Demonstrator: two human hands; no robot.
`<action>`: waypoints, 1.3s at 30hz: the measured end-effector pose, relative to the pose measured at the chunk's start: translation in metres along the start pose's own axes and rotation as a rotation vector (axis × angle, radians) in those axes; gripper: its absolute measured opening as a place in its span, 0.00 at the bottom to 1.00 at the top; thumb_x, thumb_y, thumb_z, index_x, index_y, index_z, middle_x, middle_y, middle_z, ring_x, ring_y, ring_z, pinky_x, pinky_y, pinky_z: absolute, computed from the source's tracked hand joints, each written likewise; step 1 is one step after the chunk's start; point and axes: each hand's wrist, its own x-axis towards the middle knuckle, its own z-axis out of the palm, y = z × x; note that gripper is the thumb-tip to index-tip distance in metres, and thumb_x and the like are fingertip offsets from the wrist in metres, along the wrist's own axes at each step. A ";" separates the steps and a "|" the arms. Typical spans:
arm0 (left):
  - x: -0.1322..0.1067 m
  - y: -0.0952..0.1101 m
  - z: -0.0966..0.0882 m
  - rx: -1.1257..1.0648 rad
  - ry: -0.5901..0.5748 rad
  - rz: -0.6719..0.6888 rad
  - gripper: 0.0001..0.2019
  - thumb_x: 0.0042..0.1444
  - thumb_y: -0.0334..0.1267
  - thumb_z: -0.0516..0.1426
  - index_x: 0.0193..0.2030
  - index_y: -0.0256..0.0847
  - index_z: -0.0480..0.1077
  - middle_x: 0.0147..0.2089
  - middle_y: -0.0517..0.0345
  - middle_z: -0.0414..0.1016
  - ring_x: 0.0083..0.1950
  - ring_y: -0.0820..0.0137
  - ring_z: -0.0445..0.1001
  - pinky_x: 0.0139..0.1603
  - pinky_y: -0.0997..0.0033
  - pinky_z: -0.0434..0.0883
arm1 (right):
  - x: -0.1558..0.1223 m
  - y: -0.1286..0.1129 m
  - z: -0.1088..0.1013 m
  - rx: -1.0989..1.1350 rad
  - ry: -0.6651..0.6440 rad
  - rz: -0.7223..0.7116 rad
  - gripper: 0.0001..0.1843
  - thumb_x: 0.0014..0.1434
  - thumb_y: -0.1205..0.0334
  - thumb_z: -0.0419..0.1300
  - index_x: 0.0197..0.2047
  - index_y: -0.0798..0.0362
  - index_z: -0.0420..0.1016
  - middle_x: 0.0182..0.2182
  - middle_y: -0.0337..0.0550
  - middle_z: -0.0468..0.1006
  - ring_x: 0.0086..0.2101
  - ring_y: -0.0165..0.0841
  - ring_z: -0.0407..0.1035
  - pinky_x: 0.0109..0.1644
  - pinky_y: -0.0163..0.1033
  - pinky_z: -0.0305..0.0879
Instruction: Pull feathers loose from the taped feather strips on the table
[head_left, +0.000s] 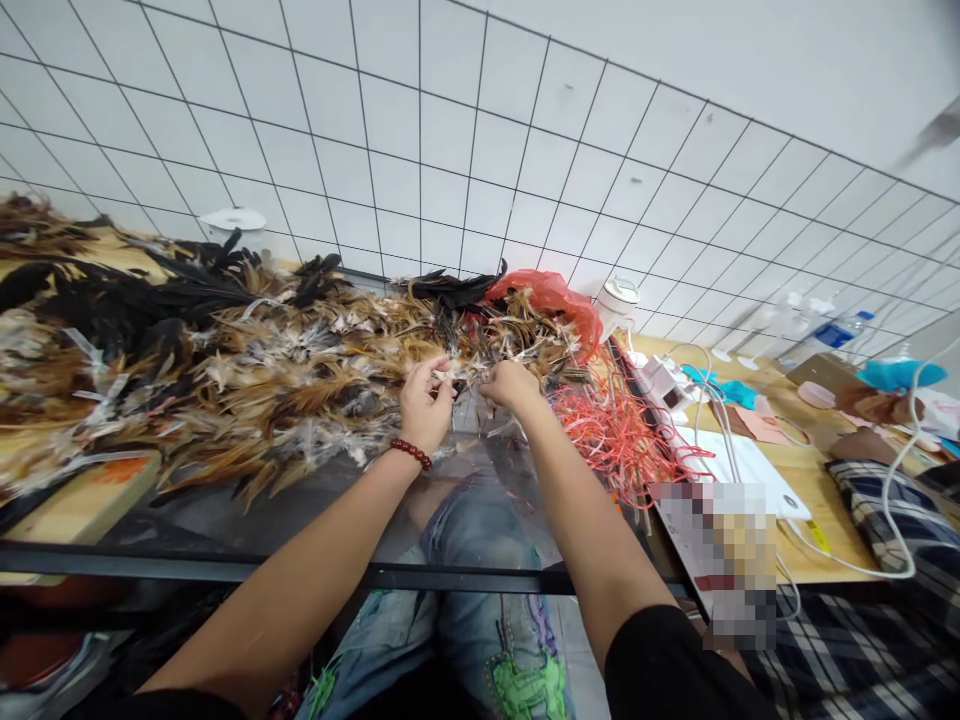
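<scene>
A long heap of brown, tan and black feathers (285, 370) spreads over the glass table in front of me. My left hand (427, 402), with a dark red bead bracelet (411, 453) on its wrist, is at the heap's near edge. Its fingers are curled and pinched together on what looks like the pale end of a feather. Just right of it, my right hand (511, 386) is closed, knuckles up, among the feathers. Its fingertips are mostly hidden, so what they grip does not show. A small gap separates the two hands.
Red shredded strips (607, 430) lie right of my forearm, below a red plastic bag (551, 292). A black wire grid (420, 150) stands behind the table. Farther right are a white device (750, 475) with cables and a person's plaid sleeve (877, 510).
</scene>
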 end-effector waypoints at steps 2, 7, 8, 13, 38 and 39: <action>0.000 0.000 0.001 -0.011 0.001 -0.013 0.18 0.53 0.31 0.54 0.51 0.40 0.70 0.49 0.50 0.71 0.31 0.76 0.74 0.31 0.77 0.71 | 0.002 0.009 -0.009 -0.043 -0.128 -0.027 0.10 0.46 0.59 0.67 0.32 0.53 0.81 0.37 0.53 0.81 0.40 0.42 0.75 0.43 0.40 0.67; 0.003 0.004 0.003 -0.055 0.019 -0.108 0.17 0.51 0.29 0.55 0.50 0.38 0.70 0.48 0.50 0.71 0.29 0.77 0.73 0.30 0.77 0.71 | 0.018 0.014 -0.010 0.074 0.093 -0.021 0.16 0.53 0.51 0.61 0.40 0.52 0.80 0.41 0.52 0.81 0.43 0.42 0.73 0.44 0.41 0.66; 0.003 0.005 0.002 -0.065 0.029 -0.132 0.17 0.51 0.29 0.55 0.49 0.38 0.69 0.48 0.50 0.71 0.29 0.77 0.72 0.30 0.76 0.71 | 0.023 0.011 -0.006 0.082 0.163 0.021 0.18 0.55 0.52 0.59 0.44 0.53 0.79 0.43 0.54 0.80 0.44 0.43 0.73 0.44 0.42 0.66; 0.004 0.013 -0.001 -0.158 0.077 -0.236 0.15 0.50 0.29 0.56 0.46 0.37 0.69 0.42 0.53 0.73 0.26 0.78 0.70 0.27 0.76 0.70 | 0.031 -0.001 -0.002 0.245 0.008 -0.038 0.09 0.50 0.61 0.62 0.34 0.57 0.79 0.33 0.51 0.79 0.34 0.35 0.72 0.39 0.37 0.63; 0.003 0.014 -0.002 -0.223 0.004 -0.308 0.15 0.43 0.43 0.64 0.34 0.35 0.71 0.24 0.58 0.75 0.21 0.75 0.70 0.24 0.75 0.68 | 0.011 0.019 -0.026 1.279 0.353 -0.079 0.11 0.49 0.60 0.62 0.37 0.54 0.71 0.24 0.34 0.72 0.23 0.25 0.62 0.30 0.32 0.62; 0.003 0.014 -0.002 -0.224 0.021 -0.299 0.15 0.44 0.43 0.64 0.35 0.35 0.71 0.25 0.58 0.74 0.21 0.75 0.70 0.24 0.74 0.68 | 0.011 0.025 -0.026 1.179 0.351 -0.080 0.09 0.50 0.61 0.61 0.36 0.54 0.73 0.25 0.36 0.73 0.25 0.26 0.64 0.33 0.33 0.63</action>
